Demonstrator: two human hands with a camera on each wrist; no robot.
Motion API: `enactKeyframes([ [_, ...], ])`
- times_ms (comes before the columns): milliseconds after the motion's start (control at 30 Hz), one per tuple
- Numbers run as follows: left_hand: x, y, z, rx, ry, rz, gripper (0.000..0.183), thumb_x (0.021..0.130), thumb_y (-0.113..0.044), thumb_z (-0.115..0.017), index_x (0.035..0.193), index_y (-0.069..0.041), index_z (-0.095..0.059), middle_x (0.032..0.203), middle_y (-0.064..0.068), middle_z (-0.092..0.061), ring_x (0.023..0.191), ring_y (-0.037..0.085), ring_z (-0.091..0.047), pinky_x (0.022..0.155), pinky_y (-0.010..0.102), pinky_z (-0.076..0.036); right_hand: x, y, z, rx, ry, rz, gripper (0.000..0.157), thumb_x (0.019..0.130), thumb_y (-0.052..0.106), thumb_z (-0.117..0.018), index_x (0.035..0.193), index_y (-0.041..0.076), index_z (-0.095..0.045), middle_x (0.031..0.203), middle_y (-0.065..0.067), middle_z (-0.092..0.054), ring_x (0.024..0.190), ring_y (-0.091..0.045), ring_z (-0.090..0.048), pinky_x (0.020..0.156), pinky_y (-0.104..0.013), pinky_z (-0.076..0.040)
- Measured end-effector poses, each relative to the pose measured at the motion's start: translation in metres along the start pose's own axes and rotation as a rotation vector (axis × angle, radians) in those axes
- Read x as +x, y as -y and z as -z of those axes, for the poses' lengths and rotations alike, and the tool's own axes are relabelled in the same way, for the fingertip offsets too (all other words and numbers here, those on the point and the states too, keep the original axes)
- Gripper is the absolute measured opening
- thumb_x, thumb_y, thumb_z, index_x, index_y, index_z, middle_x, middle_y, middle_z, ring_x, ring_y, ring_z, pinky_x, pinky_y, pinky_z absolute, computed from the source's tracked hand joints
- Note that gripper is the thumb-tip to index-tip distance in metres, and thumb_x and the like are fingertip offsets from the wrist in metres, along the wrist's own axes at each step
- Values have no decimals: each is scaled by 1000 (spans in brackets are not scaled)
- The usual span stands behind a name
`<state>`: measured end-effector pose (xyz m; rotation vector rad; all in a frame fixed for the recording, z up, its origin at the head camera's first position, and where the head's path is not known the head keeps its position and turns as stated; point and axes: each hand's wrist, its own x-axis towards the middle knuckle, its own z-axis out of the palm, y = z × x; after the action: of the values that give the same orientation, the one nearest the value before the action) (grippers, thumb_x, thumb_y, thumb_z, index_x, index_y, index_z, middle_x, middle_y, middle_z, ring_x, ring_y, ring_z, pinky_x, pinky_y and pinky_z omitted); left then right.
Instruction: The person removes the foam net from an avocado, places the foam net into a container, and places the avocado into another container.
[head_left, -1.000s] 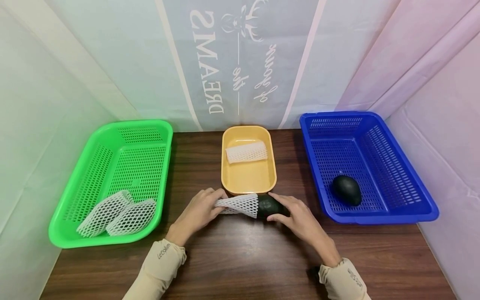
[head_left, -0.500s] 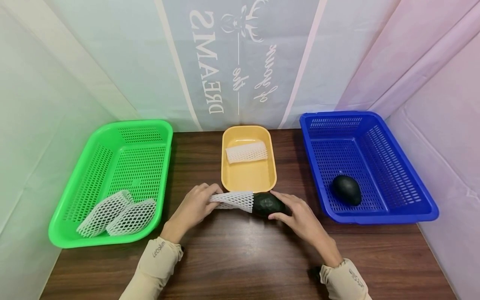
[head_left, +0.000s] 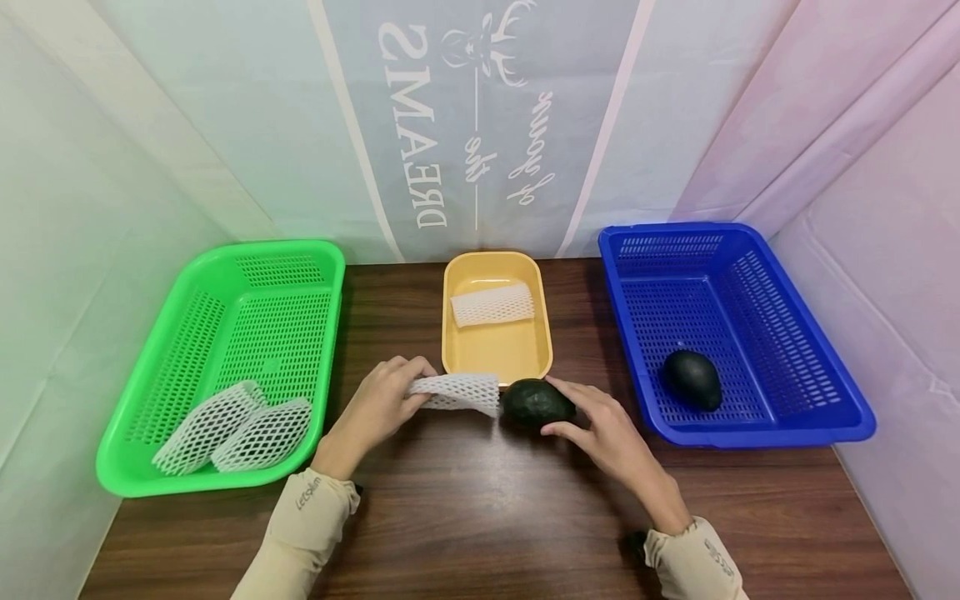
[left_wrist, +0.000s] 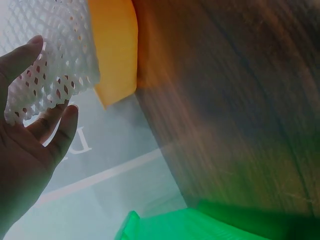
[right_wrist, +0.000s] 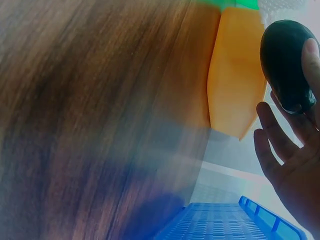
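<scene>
A white foam net sleeve point(head_left: 461, 392) is pinched at its left end by my left hand point(head_left: 382, 404), between thumb and fingers. Just right of the sleeve's free end, my right hand point(head_left: 603, 429) holds a dark green avocado point(head_left: 536, 402) with thumb and fingers at its right end. In the head view the sleeve and avocado are apart, with a narrow gap. The right wrist view shows the bare avocado point(right_wrist: 287, 65) between the thumb and fingers. In the left wrist view the thumb lies over the net sleeve point(left_wrist: 55, 50).
A yellow tray point(head_left: 498, 358) with another foam net point(head_left: 492, 305) stands just behind the hands. At left, a green basket point(head_left: 112, 450) holds two net-covered fruits point(head_left: 262, 435). The blue basket point(head_left: 757, 437) at right holds one bare avocado point(head_left: 692, 380).
The left hand has drawn the foam sleeve leftward off the avocado, which is now fully bare. The right hand has stayed nearly in place, holding the avocado.
</scene>
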<state>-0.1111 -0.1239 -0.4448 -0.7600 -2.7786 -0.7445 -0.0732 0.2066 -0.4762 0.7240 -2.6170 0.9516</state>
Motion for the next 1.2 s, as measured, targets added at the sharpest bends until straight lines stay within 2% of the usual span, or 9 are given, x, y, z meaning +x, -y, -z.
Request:
enactKeyframes([
  [400, 7, 2, 15, -3, -16, 17, 21, 81, -13, -80, 94, -16, -65, 85, 4, -68, 82, 22, -63, 76, 44, -51, 4, 0, 8, -34, -70, 29, 73, 66, 19, -88, 133, 6, -62, 124, -10, -70, 111, -29, -66, 92, -44, -51],
  [600, 13, 3, 17, -14, -18, 19, 20, 82, -12, -80, 95, -15, -65, 88, 4, -70, 84, 22, -63, 76, 44, -52, 6, 2, 15, -49, -89, 3, 76, 66, 18, -88, 136, 11, -61, 126, -8, -69, 112, -27, -65, 92, -40, -50],
  [800, 18, 3, 19, -20, -29, 28, 22, 83, -15, -79, 101, -17, -66, 91, 4, -70, 86, 23, -64, 78, 45, -51, 7, 3, 21, -74, -114, 3, 78, 65, 16, -88, 137, 10, -59, 127, -12, -68, 114, -29, -64, 91, -40, -50],
  [867, 20, 2, 19, -26, -33, 25, 23, 83, -15, -79, 103, -17, -67, 92, 4, -71, 87, 23, -63, 78, 44, -51, 8, 3, 23, -79, -127, 3, 79, 65, 15, -88, 138, 10, -59, 126, -13, -68, 112, -28, -64, 89, -34, -51],
  [933, 22, 2, 19, -33, -37, 16, 24, 84, -16, -79, 104, -17, -67, 92, 4, -71, 87, 23, -63, 78, 44, -50, 8, 3, 26, -77, -144, -1, 78, 65, 13, -88, 137, 10, -59, 126, -14, -68, 101, -23, -65, 82, -25, -50],
  [967, 23, 2, 19, -36, -40, 10, 24, 84, -16, -79, 104, -17, -67, 92, 4, -71, 87, 23, -63, 78, 44, -50, 8, 2, 28, -74, -153, -4, 78, 65, 12, -88, 137, 10, -60, 125, -14, -68, 95, -20, -64, 79, -21, -48],
  [1033, 26, 2, 19, -41, -44, 0, 23, 84, -15, -79, 104, -17, -67, 92, 4, -71, 87, 23, -63, 77, 43, -50, 9, 1, 32, -68, -176, -13, 78, 64, 10, -89, 137, 10, -60, 125, -15, -68, 93, -19, -63, 78, -13, -44],
  [1100, 29, 2, 19, -43, -44, -4, 23, 84, -15, -78, 104, -16, -67, 92, 5, -71, 87, 23, -63, 77, 43, -51, 9, 1, 36, -57, -196, -26, 78, 64, 8, -89, 136, 10, -60, 125, -17, -67, 95, -22, -64, 84, -7, -41],
  [1200, 32, 2, 18, -46, -43, -8, 23, 84, -15, -78, 104, -15, -68, 93, 5, -72, 87, 24, -64, 77, 43, -51, 9, -1, 42, -45, -223, -35, 79, 64, 5, -88, 137, 10, -60, 126, -18, -67, 113, -32, -64, 100, -4, -34],
])
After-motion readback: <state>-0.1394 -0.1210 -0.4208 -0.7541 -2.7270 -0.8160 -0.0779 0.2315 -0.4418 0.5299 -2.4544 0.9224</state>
